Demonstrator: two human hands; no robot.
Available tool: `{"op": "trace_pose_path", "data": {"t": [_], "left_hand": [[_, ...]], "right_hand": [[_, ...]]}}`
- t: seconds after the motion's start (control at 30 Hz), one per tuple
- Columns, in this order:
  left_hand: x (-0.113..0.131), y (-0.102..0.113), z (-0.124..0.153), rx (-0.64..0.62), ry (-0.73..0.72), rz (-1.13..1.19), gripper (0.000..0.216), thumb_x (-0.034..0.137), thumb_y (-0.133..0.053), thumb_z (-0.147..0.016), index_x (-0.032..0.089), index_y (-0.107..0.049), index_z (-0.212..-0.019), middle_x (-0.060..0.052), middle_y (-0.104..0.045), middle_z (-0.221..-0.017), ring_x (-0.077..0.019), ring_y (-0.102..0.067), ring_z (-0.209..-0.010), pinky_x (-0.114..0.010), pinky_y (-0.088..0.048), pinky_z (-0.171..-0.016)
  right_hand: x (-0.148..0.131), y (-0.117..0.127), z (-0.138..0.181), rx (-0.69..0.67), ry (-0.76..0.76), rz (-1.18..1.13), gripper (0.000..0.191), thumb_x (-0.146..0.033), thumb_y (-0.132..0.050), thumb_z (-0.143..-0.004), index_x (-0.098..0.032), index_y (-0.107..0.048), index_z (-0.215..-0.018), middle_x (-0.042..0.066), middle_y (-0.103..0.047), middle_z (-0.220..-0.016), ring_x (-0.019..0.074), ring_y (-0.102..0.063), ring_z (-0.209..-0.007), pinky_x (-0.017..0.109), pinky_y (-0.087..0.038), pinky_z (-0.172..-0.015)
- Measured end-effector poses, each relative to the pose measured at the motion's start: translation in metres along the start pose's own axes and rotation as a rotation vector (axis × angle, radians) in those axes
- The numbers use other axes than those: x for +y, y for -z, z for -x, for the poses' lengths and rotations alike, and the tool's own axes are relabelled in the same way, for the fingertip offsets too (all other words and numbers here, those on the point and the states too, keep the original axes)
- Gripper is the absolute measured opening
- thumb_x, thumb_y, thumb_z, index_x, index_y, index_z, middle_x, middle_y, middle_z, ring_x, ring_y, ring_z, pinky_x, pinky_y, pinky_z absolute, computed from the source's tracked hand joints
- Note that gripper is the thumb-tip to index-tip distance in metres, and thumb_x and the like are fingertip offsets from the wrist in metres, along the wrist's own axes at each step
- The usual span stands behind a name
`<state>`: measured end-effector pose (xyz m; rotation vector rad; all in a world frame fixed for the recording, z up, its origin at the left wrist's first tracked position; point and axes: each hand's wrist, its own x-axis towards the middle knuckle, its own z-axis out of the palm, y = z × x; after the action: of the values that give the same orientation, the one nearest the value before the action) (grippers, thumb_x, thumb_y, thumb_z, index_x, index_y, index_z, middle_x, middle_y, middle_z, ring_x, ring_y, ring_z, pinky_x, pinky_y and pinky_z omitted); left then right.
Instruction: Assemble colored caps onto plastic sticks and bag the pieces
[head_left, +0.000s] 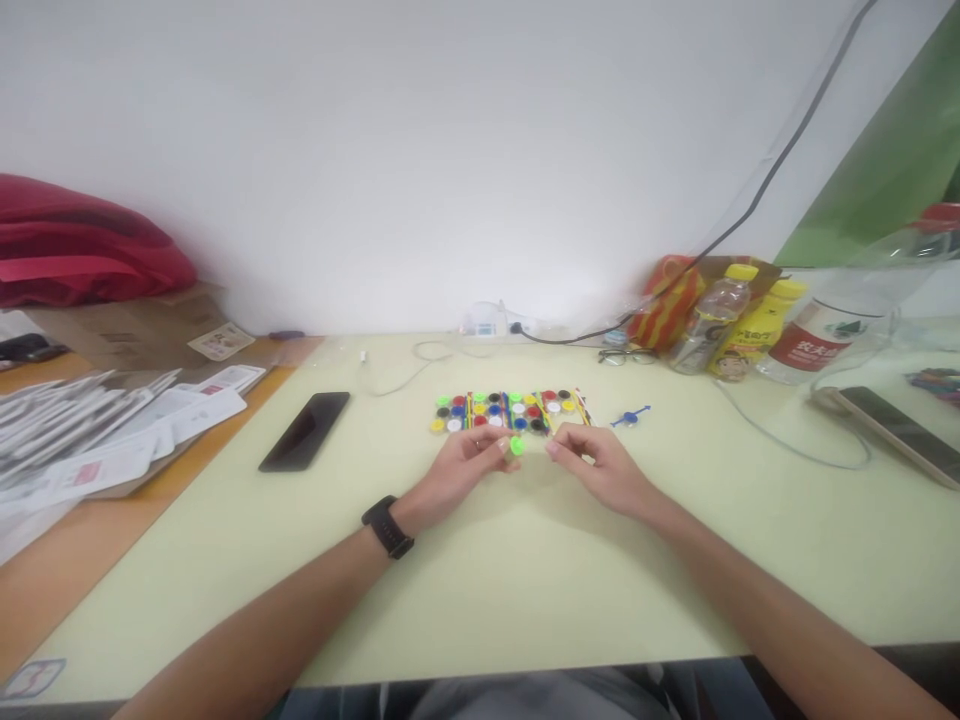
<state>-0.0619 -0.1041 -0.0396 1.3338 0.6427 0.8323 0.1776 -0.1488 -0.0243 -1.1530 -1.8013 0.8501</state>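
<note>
My left hand [463, 466], with a black watch on its wrist, rests on the pale yellow table [480, 590] and pinches a small bright green round piece [517, 446] at its fingertips. A hand's width to the right, my right hand [600, 464] lies curled, its fingertips pressed together on something I cannot make out. Just beyond both hands lies a grid of several small round pieces [504, 411] in green, red, blue, yellow, white and black, with thin coloured sticks among them. A blue piece on a stick [630, 416] lies alone to the right of the grid.
A black phone [306, 431] lies face down at the left, beside stacked white packets [97, 430]. At the back right stand bottles [709, 325], a red-labelled jar [821, 340] and glasses [626, 354]. Another phone [900, 432] is at the far right. Cables run along the wall.
</note>
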Motion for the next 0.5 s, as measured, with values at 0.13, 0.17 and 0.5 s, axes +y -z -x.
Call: {"op": "trace_pose_path", "data": {"t": [0.13,0.17,0.5], "left_hand": [[0.0004,-0.0006,0.0001,-0.008,0.025,0.023,0.033,0.045,-0.072,-0.094,0.015,-0.073,-0.106,-0.007,-0.071,-0.091,-0.0165,-0.067,-0.085,-0.033,-0.055,-0.089],[0.0004,-0.0010,0.0000,-0.001,0.028,0.026,0.033,0.045,-0.073,-0.093,0.015,-0.073,-0.107,-0.007,-0.071,-0.091,-0.0163,-0.067,-0.085,-0.033,-0.055,-0.088],[0.0021,-0.0027,0.0006,-0.019,0.040,0.022,0.033,0.046,-0.074,-0.092,0.014,-0.070,-0.100,-0.008,-0.071,-0.091,-0.0175,-0.069,-0.085,-0.033,-0.056,-0.087]], "right_hand": [[-0.0015,0.0006,0.0005,0.007,0.008,0.007,0.044,-0.053,-0.053,-0.100,-0.021,-0.048,-0.071,-0.002,-0.046,-0.068,0.0138,-0.042,-0.063,0.027,-0.036,-0.058],[-0.0021,0.0007,0.0005,0.009,0.009,0.007,0.043,-0.053,-0.052,-0.101,-0.021,-0.049,-0.072,-0.002,-0.047,-0.068,0.0140,-0.043,-0.063,0.027,-0.036,-0.059],[-0.0069,0.0022,0.0019,-0.013,0.019,-0.082,0.027,-0.047,-0.051,-0.102,-0.021,-0.058,-0.096,-0.002,-0.049,-0.074,0.0149,-0.047,-0.067,0.028,-0.039,-0.063]]}}
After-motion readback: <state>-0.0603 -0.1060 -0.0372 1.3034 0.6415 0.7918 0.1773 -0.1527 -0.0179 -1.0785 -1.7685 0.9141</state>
